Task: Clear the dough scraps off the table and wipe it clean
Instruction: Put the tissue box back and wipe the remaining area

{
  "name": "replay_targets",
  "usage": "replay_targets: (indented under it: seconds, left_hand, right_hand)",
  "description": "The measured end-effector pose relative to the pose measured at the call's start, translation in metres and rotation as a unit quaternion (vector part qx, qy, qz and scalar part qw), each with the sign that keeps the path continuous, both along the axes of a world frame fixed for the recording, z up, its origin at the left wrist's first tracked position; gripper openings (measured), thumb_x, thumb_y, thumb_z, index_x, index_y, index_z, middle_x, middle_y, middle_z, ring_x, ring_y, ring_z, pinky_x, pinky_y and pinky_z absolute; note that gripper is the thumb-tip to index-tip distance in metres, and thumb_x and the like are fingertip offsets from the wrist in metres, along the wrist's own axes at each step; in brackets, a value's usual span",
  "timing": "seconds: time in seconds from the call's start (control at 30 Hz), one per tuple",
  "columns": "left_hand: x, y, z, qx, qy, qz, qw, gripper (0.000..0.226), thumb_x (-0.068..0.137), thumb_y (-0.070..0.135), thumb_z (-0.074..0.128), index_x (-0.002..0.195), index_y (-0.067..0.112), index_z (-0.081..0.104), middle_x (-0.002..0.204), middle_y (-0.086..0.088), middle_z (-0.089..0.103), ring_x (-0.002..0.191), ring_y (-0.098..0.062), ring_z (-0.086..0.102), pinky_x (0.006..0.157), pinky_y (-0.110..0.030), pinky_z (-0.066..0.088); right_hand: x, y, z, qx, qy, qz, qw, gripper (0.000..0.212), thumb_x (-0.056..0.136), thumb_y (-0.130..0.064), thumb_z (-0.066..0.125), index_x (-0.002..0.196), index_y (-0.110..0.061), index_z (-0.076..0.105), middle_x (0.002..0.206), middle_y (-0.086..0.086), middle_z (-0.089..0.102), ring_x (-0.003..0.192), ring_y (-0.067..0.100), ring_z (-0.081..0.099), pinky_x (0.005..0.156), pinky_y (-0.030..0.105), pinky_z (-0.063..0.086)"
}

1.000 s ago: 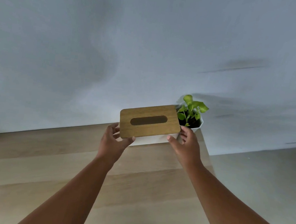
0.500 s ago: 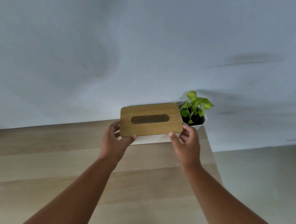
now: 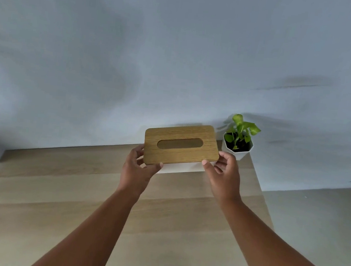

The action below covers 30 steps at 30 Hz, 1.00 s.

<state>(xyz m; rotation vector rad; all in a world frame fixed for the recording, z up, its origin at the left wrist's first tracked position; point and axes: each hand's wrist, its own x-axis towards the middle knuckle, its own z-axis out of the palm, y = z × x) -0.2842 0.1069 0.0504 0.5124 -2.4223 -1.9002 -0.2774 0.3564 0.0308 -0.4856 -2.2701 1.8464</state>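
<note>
A tissue box with a wooden slotted lid (image 3: 181, 145) and a white body (image 3: 179, 168) is at the far edge of the light wooden table (image 3: 76, 198). My left hand (image 3: 137, 168) grips the lid's left end, thumb at the front edge, fingers behind. My right hand (image 3: 224, 173) grips the lid's right end the same way. The lid sits tilted over the white body. No tissue shows in the slot. I see no dough scraps on the table.
A small green plant in a white faceted pot (image 3: 238, 143) stands just right of the box, at the table's far right corner. A pale wall (image 3: 178, 57) rises behind the table. Grey floor (image 3: 316, 223) lies to the right.
The view has shifted, so more of the table's left side shows. The box and both hands sit slightly further from the plant; my grip on the lid is the same.
</note>
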Motion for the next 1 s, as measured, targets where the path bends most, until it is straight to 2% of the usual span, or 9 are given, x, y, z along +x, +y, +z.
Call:
replay_targets:
  seconds: [0.17,0.37,0.47,0.57,0.7,0.77,0.87,1.0]
  left_hand:
    - [0.019,-0.023,0.006,0.001,0.0,0.017,1.0,0.071,0.057,0.044,0.09,0.12,0.051,0.059,0.117,0.023,0.068,0.107,0.0,0.067,0.091,-0.036,0.059]
    - [0.043,-0.055,0.015,0.01,-0.003,0.034,0.999,0.07,0.056,0.044,0.09,0.117,0.057,0.058,0.113,0.029,0.067,0.104,0.003,0.067,0.09,-0.035,0.059]
    - [0.051,-0.079,0.02,0.01,-0.002,0.036,0.999,0.07,0.054,0.046,0.089,0.115,0.06,0.057,0.114,0.026,0.068,0.104,0.002,0.067,0.09,-0.034,0.058]
    - [0.055,-0.103,0.023,0.012,-0.006,0.03,0.999,0.073,0.053,0.046,0.089,0.119,0.054,0.058,0.117,0.022,0.068,0.107,-0.002,0.067,0.092,-0.037,0.059]
    - [0.058,-0.137,0.025,-0.003,-0.012,0.023,1.0,0.072,0.051,0.048,0.087,0.116,0.056,0.058,0.117,0.022,0.068,0.107,-0.002,0.067,0.089,-0.033,0.058]
    - [0.058,-0.154,0.024,-0.006,-0.019,0.019,1.0,0.074,0.053,0.046,0.087,0.121,0.052,0.058,0.116,0.02,0.068,0.107,-0.004,0.067,0.09,-0.036,0.058]
    - [0.056,-0.175,0.021,-0.002,-0.026,0.021,0.999,0.076,0.054,0.042,0.086,0.125,0.047,0.058,0.117,0.019,0.067,0.108,-0.005,0.067,0.092,-0.039,0.059]
    - [0.053,-0.202,0.018,-0.001,-0.031,0.022,0.999,0.077,0.055,0.041,0.087,0.126,0.048,0.056,0.118,0.019,0.067,0.108,-0.005,0.067,0.086,-0.033,0.058]
  right_hand:
    - [0.011,-0.022,0.008,0.007,0.015,0.013,1.0,0.056,0.085,-0.034,0.083,0.132,-0.023,0.054,0.129,0.003,0.059,0.113,0.011,0.062,0.097,0.03,0.054]
    - [0.027,-0.058,0.016,0.007,0.024,0.018,1.0,0.05,0.084,-0.031,0.084,0.124,-0.027,0.054,0.126,0.004,0.06,0.109,0.014,0.063,0.097,0.035,0.056]
    - [0.033,-0.081,0.019,0.012,0.029,0.025,0.999,0.05,0.084,-0.031,0.084,0.124,-0.025,0.055,0.125,0.005,0.061,0.107,0.013,0.064,0.094,0.034,0.056]
    - [0.039,-0.105,0.021,0.021,0.029,0.022,0.999,0.049,0.083,-0.032,0.084,0.122,-0.029,0.053,0.124,0.004,0.06,0.105,0.009,0.063,0.092,0.031,0.056]
    - [0.047,-0.141,0.021,0.018,0.024,0.016,0.999,0.051,0.084,-0.028,0.084,0.125,-0.023,0.054,0.124,0.005,0.06,0.105,0.015,0.064,0.092,0.037,0.057]
    - [0.05,-0.158,0.021,0.024,0.021,0.011,0.999,0.052,0.085,-0.027,0.083,0.127,-0.018,0.054,0.124,0.005,0.058,0.104,0.015,0.063,0.091,0.036,0.057]
    - [0.051,-0.181,0.021,0.028,0.016,0.008,0.999,0.052,0.085,-0.026,0.083,0.128,-0.016,0.054,0.124,0.004,0.055,0.103,0.01,0.061,0.088,0.027,0.054]
    - [0.046,-0.208,0.018,0.033,0.006,0.012,0.999,0.052,0.085,-0.027,0.082,0.128,-0.017,0.054,0.125,0.003,0.055,0.105,0.01,0.061,0.088,0.025,0.053]
